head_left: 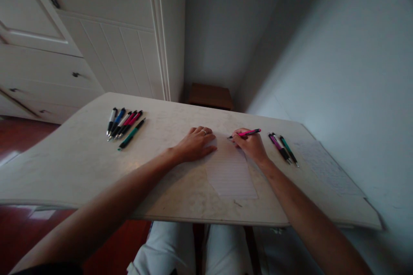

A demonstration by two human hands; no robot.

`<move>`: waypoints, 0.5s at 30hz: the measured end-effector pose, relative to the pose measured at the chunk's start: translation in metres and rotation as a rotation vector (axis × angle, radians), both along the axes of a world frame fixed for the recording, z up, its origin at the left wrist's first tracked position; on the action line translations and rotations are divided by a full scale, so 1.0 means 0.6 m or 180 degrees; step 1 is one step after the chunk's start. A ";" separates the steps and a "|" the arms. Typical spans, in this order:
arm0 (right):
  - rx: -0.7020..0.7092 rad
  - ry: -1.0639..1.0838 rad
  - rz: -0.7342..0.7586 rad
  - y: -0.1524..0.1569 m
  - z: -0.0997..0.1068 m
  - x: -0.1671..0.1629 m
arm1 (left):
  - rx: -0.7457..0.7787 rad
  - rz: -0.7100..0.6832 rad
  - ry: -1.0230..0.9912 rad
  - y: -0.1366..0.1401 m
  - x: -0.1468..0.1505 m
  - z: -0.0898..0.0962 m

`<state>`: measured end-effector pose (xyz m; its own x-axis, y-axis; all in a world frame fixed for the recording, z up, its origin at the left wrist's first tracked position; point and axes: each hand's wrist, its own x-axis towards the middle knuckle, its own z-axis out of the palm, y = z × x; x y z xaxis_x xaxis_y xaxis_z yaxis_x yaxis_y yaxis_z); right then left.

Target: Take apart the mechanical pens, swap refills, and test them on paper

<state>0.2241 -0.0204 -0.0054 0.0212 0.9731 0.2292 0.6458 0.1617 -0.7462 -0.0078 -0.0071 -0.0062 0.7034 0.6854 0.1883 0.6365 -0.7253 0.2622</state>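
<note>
Right-hand fingers (238, 139) pinch the pen (251, 132); let the left hand (194, 144) (loosely spread) steady the paper (230, 176) from ten o'clock.

In my right hand (252, 144), the pink pen (253, 132) looks like shiny plastic. The lined sheet (230, 176) is matt paper. My ring (203, 132) appears to be of smooth, shiny metal. The table top (77, 159) seems smooth, with a weak gloss. My trousers (169, 245) are of matt cloth, and the red floor (19, 142) is glossy.
</note>
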 end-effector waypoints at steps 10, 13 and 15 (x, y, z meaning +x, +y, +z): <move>-0.0016 0.0192 -0.0051 -0.001 0.002 -0.001 | 0.0001 -0.0028 0.0025 0.001 0.000 0.000; -0.0006 0.0211 -0.0063 -0.001 0.002 -0.002 | -0.0028 -0.0034 0.0035 0.000 0.000 0.002; -0.0001 0.0198 -0.0065 -0.001 0.001 -0.002 | -0.0053 -0.0014 0.0054 -0.001 0.000 0.004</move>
